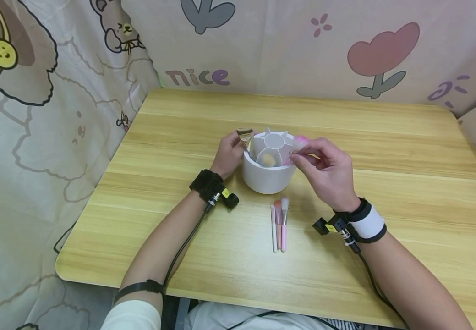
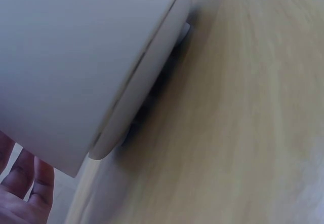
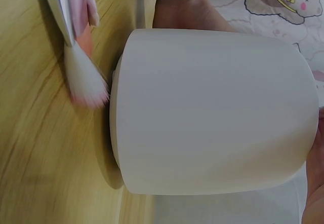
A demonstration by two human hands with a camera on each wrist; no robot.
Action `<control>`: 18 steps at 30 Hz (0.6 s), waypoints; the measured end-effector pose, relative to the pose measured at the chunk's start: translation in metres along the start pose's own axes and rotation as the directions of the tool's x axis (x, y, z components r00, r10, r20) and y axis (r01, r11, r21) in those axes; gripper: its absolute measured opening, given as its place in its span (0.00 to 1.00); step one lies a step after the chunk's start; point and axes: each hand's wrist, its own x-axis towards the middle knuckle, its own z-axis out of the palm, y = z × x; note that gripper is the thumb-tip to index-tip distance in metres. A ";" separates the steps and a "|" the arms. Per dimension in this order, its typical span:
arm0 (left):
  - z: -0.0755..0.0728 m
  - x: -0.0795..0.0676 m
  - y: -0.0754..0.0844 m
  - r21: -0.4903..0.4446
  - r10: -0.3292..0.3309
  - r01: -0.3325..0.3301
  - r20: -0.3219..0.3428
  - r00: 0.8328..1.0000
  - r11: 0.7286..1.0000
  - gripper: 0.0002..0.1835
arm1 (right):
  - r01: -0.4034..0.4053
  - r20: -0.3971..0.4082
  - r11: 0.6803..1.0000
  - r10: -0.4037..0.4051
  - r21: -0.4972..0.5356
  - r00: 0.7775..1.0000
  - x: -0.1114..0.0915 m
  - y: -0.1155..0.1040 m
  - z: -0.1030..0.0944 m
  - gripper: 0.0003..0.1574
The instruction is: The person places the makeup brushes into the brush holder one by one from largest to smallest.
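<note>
A white round makeup brush holder point(image 1: 267, 179) stands on the table, with a clear divided insert point(image 1: 274, 141) in its mouth. My left hand point(image 1: 228, 156) grips its left side near the rim; some of the fingers are hidden behind it. Beside that hand a gold metal tool point(image 1: 245, 134), perhaps an eyelash curler, sticks up from the holder. At the right rim my right hand point(image 1: 329, 172) pinches a makeup brush point(image 1: 301, 142) with pink and white bristles; its lower part is hidden. A pale round tip point(image 1: 268, 160) shows through the insert.
Three slim makeup brushes point(image 1: 279, 229) lie side by side on the wooden table point(image 1: 147, 220), in front of the holder. A patterned curtain point(image 1: 287, 55) hangs behind the table and along its left side. Cables run down both forearms from the wrist cameras.
</note>
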 end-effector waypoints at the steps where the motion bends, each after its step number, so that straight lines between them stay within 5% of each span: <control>1: 0.000 0.000 0.001 0.001 -0.004 0.004 0.002 1.000 1.000 0.17 | 0.000 0.001 1.000 0.000 -0.001 1.000 0.001 -0.002 0.000 0.17; 10: -0.002 -0.013 0.035 0.009 -0.008 0.008 0.009 1.000 1.000 0.17 | 0.001 0.000 1.000 -0.001 0.000 1.000 0.005 -0.018 0.005 0.15; 18: -0.002 -0.013 0.037 0.008 0.009 -0.009 0.005 1.000 1.000 0.16 | 0.001 0.004 0.999 -0.002 0.052 1.000 0.005 -0.018 0.005 0.15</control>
